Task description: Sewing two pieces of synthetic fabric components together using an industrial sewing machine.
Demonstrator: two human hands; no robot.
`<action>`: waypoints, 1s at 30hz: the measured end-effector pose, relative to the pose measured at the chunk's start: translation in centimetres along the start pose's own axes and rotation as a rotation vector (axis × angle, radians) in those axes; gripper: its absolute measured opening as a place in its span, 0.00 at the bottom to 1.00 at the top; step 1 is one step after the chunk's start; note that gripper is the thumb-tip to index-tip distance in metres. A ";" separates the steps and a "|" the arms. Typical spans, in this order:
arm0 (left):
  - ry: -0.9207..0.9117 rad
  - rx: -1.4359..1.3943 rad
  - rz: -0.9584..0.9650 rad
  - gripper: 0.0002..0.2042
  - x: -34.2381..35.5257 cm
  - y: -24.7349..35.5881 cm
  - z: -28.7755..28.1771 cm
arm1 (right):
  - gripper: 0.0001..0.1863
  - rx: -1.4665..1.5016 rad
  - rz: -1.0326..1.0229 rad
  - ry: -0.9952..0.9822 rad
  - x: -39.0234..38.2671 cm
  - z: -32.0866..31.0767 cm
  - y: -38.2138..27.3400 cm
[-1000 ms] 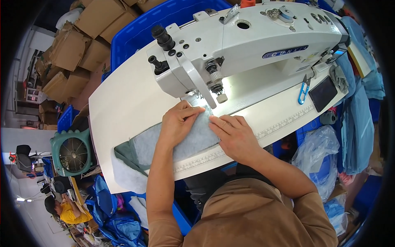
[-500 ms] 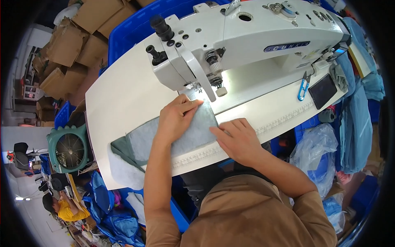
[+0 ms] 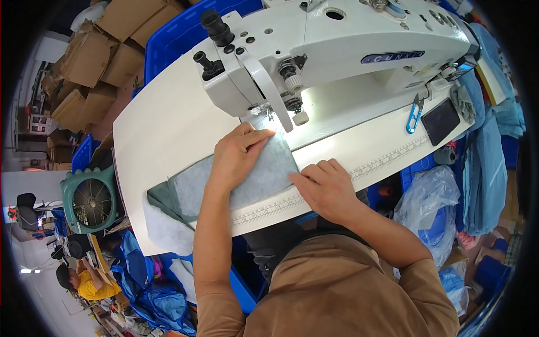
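Observation:
A grey-green fabric piece with a pale fuzzy layer (image 3: 264,175) lies on the white sewing table, its far edge by the needle area of a white sewing machine (image 3: 337,53). My left hand (image 3: 237,156) rests on it, thumb and forefinger pressed together on the cloth just in front of the lit presser foot. At the fabric's right edge, my right hand (image 3: 327,188) has its fingers curled, gripping the near right border. The cloth's left end is folded, showing a darker green side (image 3: 163,197); white fuzzy padding (image 3: 165,227) hangs over the table's edge there.
Blue thread snips (image 3: 414,115) and a dark phone (image 3: 440,122) lie right on the table. A ruler strip (image 3: 387,160) runs along the near edge. A green fan (image 3: 90,199) stands left; cardboard boxes (image 3: 84,56) are piled behind. Another person in yellow (image 3: 95,282) sits far left.
The whole view has shifted slightly, the machine now a little higher and further left. Both hands keep nearly the same hold on the fabric.

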State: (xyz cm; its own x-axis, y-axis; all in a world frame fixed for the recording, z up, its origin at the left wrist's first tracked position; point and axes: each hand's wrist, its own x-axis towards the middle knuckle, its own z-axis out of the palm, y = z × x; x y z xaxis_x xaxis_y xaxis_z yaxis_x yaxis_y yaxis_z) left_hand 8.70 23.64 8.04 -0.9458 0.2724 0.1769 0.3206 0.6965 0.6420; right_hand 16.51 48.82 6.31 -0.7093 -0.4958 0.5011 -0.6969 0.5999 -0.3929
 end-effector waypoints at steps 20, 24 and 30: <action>-0.063 0.016 -0.107 0.12 0.1 0.7 -0.4 | 0.18 0.003 -0.007 0.037 -0.3 -0.1 0.1; -0.070 -0.005 -0.112 0.12 0.2 0.8 -0.4 | 0.18 -0.011 -0.009 0.028 -0.4 0.0 0.3; -0.022 -0.025 -0.080 0.11 0.1 0.5 -0.2 | 0.17 -0.026 -0.006 0.047 -0.5 0.1 0.3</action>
State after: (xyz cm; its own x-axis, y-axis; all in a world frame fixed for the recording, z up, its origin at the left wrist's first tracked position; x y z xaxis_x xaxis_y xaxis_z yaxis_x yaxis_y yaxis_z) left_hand 8.76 23.90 8.58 -0.9668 0.2316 0.1080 0.2427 0.6997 0.6719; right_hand 16.60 49.20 5.88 -0.6991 -0.4699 0.5389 -0.6976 0.6134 -0.3701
